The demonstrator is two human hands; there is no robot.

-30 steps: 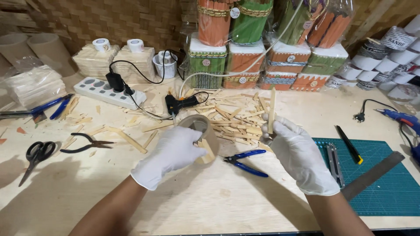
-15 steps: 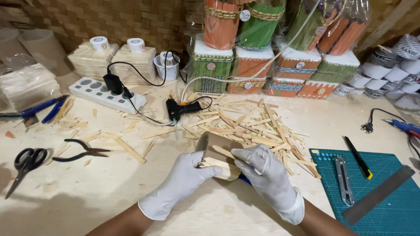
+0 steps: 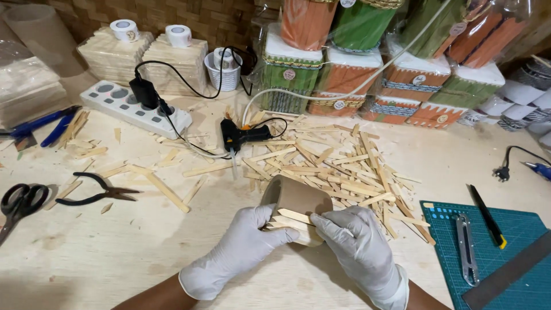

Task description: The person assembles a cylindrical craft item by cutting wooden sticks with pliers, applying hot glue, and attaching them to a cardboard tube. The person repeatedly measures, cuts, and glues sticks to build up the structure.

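Low on the bench (image 3: 115, 264), both gloved hands clamp a cardboard tube (image 3: 295, 198) with wooden sticks (image 3: 293, 221) laid on its side: left hand (image 3: 244, 250) grips the near-left end, right hand (image 3: 359, 247) presses the sticks from the right, hands close together. Just behind lies a loose stick pile (image 3: 338, 166), a glue gun (image 3: 241, 138) beyond it. Cutting mat (image 3: 516, 229) right, pliers (image 3: 94, 192) and scissors (image 3: 20, 201) left.
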